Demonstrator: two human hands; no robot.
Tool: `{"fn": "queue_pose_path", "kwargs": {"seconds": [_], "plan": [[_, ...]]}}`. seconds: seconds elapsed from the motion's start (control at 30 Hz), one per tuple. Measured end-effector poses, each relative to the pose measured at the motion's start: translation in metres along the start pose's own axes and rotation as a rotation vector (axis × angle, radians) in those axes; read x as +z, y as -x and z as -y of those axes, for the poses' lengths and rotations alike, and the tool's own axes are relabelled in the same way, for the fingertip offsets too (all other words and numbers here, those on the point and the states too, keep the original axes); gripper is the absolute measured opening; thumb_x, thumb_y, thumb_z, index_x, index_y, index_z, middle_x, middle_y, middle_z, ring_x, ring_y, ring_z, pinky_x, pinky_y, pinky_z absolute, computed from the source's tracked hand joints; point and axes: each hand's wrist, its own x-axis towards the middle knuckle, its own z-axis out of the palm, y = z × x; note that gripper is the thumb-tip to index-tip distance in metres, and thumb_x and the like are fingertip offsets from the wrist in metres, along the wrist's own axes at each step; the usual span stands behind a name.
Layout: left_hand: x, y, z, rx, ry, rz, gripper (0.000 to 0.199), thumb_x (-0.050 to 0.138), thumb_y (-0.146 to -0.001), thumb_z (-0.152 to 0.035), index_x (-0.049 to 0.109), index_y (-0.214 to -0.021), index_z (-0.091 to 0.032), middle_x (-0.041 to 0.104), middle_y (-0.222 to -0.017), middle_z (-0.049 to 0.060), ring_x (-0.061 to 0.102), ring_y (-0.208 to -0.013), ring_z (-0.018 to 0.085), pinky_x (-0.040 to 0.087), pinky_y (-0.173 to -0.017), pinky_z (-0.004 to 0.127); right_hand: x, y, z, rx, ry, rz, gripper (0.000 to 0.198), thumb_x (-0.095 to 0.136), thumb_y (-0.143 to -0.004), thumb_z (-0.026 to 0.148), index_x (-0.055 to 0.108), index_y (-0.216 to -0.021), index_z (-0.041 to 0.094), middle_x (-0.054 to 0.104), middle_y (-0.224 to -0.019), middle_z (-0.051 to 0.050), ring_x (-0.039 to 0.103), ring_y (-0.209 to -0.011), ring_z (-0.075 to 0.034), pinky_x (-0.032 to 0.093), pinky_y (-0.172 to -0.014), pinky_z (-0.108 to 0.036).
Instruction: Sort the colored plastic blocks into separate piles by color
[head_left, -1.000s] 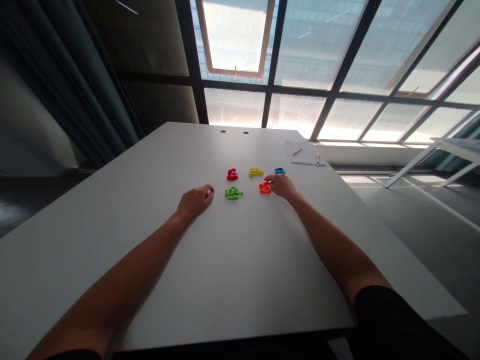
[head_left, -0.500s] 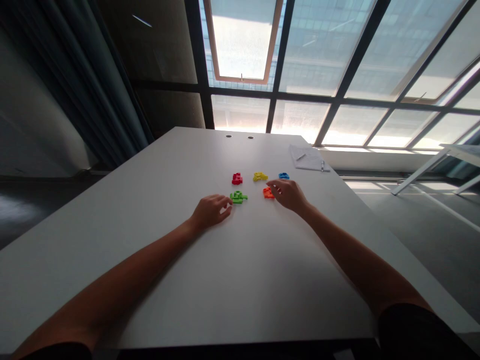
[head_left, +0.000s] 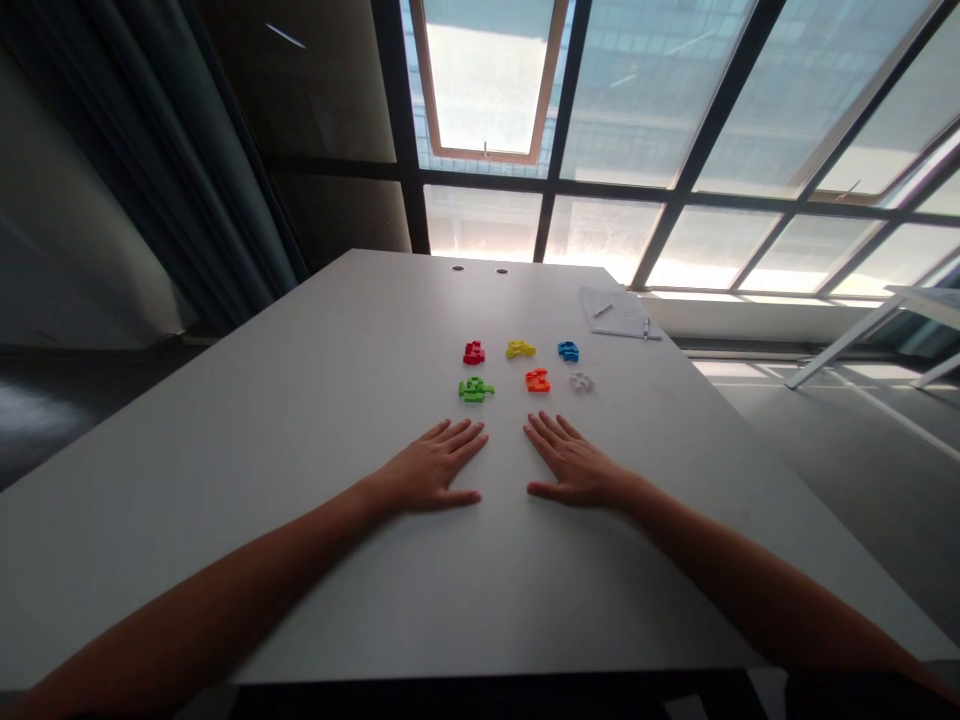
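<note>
My left hand (head_left: 433,465) lies flat on the white table (head_left: 345,590), fingers stretched out and thumb apart, holding nothing. Its fingertips are just short of a green toy tank (head_left: 475,390). Opposite it, my right hand (head_left: 574,462) is also flat and empty, nearest to an orange toy (head_left: 537,381). To the right of the orange one sits a white toy (head_left: 581,382). Behind them stand a red toy (head_left: 473,352), a yellow toy (head_left: 520,348) and a blue toy (head_left: 568,351), roughly in a row. The toys look like small blocky plastic tanks.
Toward the back right, papers (head_left: 619,312) with pens on them lie near the table's edge. Two round holes (head_left: 502,271) are set in the far end. A white-legged table (head_left: 847,340) stands at the right, beside large windows.
Both hands have come back toward me from the green and orange toys and now lie flat. The white toy and the whole blue toy, earlier covered by my right hand, are visible.
</note>
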Motion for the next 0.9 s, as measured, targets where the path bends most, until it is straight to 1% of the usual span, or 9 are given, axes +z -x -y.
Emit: {"fn": "queue_pose_path", "kwargs": {"seconds": [0.27,0.43,0.5,0.57,0.6,0.67,0.77,0.83,0.9], "plan": [[-0.003,-0.002,0.001,-0.014,0.033,-0.019,0.095,0.048,-0.096,-0.081,0.026,-0.171,-0.028,0.026,-0.174,0.011,0.029,-0.160,0.034,0.017,-0.133,0.050,-0.001,-0.001,-0.001,0.004,-0.005,0.007,0.109,0.039,-0.095,0.087,0.018,-0.172,0.013,0.011,-0.176,-0.016,0.008,-0.164,-0.035,0.004,-0.135,-0.049],[-0.003,-0.004,0.001,-0.018,0.034,-0.015,0.094,0.046,-0.097,-0.081,0.027,-0.171,-0.027,0.028,-0.173,0.011,0.029,-0.160,0.033,0.017,-0.133,0.049,0.000,-0.001,-0.001,0.008,-0.015,0.001,0.108,0.042,-0.094,0.087,0.020,-0.172,0.014,0.011,-0.176,-0.016,0.010,-0.164,-0.036,0.007,-0.135,-0.050],[-0.003,-0.004,0.001,-0.020,0.040,-0.022,0.094,0.048,-0.096,-0.081,0.029,-0.170,-0.026,0.030,-0.173,0.011,0.031,-0.159,0.034,0.019,-0.132,0.051,0.003,-0.002,-0.001,0.014,-0.029,-0.023,0.105,0.047,-0.095,0.083,0.024,-0.171,0.015,0.015,-0.176,-0.017,0.013,-0.164,-0.035,0.010,-0.135,-0.052],[-0.004,-0.005,-0.001,-0.026,0.043,-0.042,0.093,0.050,-0.095,-0.081,0.034,-0.169,-0.026,0.034,-0.171,0.012,0.034,-0.157,0.035,0.022,-0.131,0.053,0.008,-0.004,-0.004,0.035,-0.069,-0.123,0.095,0.055,-0.098,0.074,0.031,-0.169,0.016,0.025,-0.174,-0.018,0.021,-0.162,-0.035,0.019,-0.133,-0.053],[-0.004,-0.005,-0.001,-0.031,0.042,-0.060,0.091,0.052,-0.095,-0.080,0.038,-0.167,-0.026,0.036,-0.170,0.012,0.037,-0.156,0.035,0.025,-0.131,0.053,0.011,-0.006,-0.006,0.052,-0.102,-0.215,0.087,0.059,-0.099,0.068,0.037,-0.166,0.018,0.033,-0.172,-0.018,0.028,-0.160,-0.035,0.025,-0.132,-0.054],[-0.004,-0.006,-0.003,-0.044,0.043,-0.113,0.082,0.056,-0.096,-0.075,0.047,-0.162,-0.027,0.045,-0.166,0.011,0.045,-0.151,0.034,0.032,-0.127,0.053,0.017,-0.011,-0.013,0.090,-0.192,-0.468,0.065,0.064,-0.100,0.051,0.052,-0.157,0.021,0.047,-0.163,-0.018,0.043,-0.152,-0.034,0.038,-0.126,-0.055],[-0.007,-0.011,-0.001,-0.083,0.027,-0.220,0.060,0.057,-0.101,-0.059,0.057,-0.153,-0.029,0.058,-0.156,0.008,0.053,-0.143,0.031,0.043,-0.120,0.050,0.023,-0.021,-0.025,0.124,-0.392,-0.804,0.038,0.063,-0.099,0.033,0.068,-0.135,0.025,0.054,-0.152,-0.015,0.066,-0.127,-0.029,0.060,-0.107,-0.051],[-0.009,-0.017,0.008,-0.122,-0.005,-0.294,0.053,0.056,-0.103,-0.051,0.058,-0.151,-0.030,0.059,-0.155,0.008,0.053,-0.142,0.030,0.044,-0.118,0.050,0.025,-0.026,-0.030,0.139,-0.526,-0.890,0.030,0.063,-0.097,0.029,0.073,-0.125,0.025,0.056,-0.148,-0.014,0.074,-0.107,-0.025,0.068,-0.091,-0.045],[-0.010,-0.025,0.022,-0.171,-0.039,-0.342,0.057,0.057,-0.102,-0.052,0.053,-0.154,-0.029,0.053,-0.159,0.010,0.050,-0.145,0.032,0.043,-0.120,0.052,0.026,-0.028,-0.031,0.133,-0.606,-0.879,0.027,0.065,-0.095,0.029,0.074,-0.120,0.024,0.060,-0.141,-0.014,0.076,-0.092,-0.021,0.069,-0.081,-0.041]]}}
